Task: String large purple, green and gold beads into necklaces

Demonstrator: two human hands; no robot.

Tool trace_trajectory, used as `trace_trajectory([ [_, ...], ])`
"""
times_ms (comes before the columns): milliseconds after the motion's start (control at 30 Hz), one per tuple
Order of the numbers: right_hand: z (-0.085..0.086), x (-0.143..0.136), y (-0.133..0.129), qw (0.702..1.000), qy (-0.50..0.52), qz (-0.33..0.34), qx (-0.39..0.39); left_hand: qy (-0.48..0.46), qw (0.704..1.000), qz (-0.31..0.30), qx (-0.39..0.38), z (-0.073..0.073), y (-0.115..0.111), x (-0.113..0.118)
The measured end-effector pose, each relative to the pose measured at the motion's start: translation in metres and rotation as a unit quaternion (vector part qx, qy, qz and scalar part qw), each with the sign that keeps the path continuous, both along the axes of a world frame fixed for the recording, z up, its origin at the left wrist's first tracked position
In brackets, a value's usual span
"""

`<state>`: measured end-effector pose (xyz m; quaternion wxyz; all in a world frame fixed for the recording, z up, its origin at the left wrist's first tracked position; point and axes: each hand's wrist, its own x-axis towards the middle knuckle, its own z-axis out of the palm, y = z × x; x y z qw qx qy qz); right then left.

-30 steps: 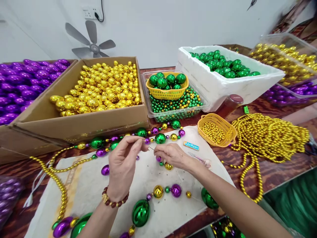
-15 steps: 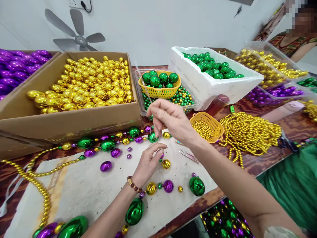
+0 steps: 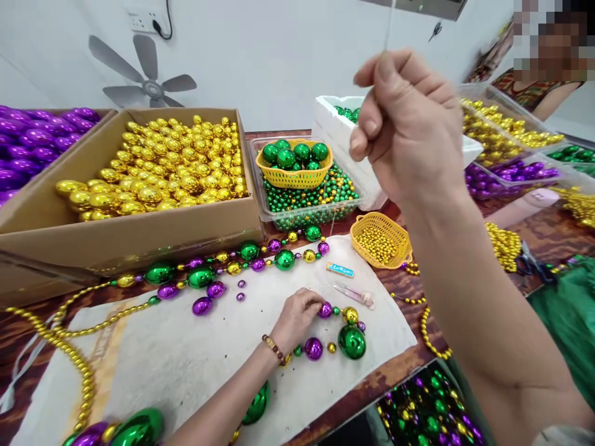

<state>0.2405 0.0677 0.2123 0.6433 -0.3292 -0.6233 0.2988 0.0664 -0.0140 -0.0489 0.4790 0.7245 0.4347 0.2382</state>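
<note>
My right hand point(image 3: 409, 118) is raised high in front of the white foam box, thumb and forefinger pinched on a thin clear thread point(image 3: 390, 28) that sticks up above them. Lower down, my left hand point(image 3: 297, 316) is closed over the white cloth, its fingertips at a purple bead point(image 3: 325, 310) on a bead strand. Along that strand come a gold bead point(image 3: 350, 315), a large green bead point(image 3: 352, 342) and another purple bead point(image 3: 313, 349). What lies inside the left fingers is hidden.
Tweezers point(image 3: 354, 294) and a small blue packet point(image 3: 340, 269) lie on the cloth point(image 3: 167, 353). Behind stand a carton point(image 3: 195, 238) of gold beads, a yellow basket point(image 3: 295, 178) of green ones and a small basket point(image 3: 403, 251). A co-worker point(image 3: 553, 93) is at the far right.
My right hand has risen and moved right, away from the left hand. My left hand has shifted right and closed at the purple bead. The large green bead has shifted slightly left.
</note>
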Motion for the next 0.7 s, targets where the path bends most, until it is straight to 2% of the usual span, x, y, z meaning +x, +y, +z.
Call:
trace_trajectory([
  [167,0.015,0.024,-0.013,0.998,-0.066,0.013,0.004,0.049,0.999,0.004,0.016,-0.004,-0.003,-0.002],
  [267,0.010,0.038,-0.019,0.997,-0.080,0.013,-0.011,0.092,0.996,0.008,0.020,-0.008,-0.002,-0.006],
  [500,-0.038,0.046,-0.031,0.989,-0.047,0.046,-0.136,0.117,0.993,0.016,0.004,-0.014,0.007,-0.012],
  [600,-0.061,0.046,-0.038,0.985,-0.034,0.062,-0.155,0.120,0.992,0.026,0.007,-0.015,0.009,-0.020],
  [700,-0.090,0.046,-0.046,0.982,-0.022,0.053,-0.180,0.115,0.992,0.054,0.004,-0.008,0.012,-0.032],
])
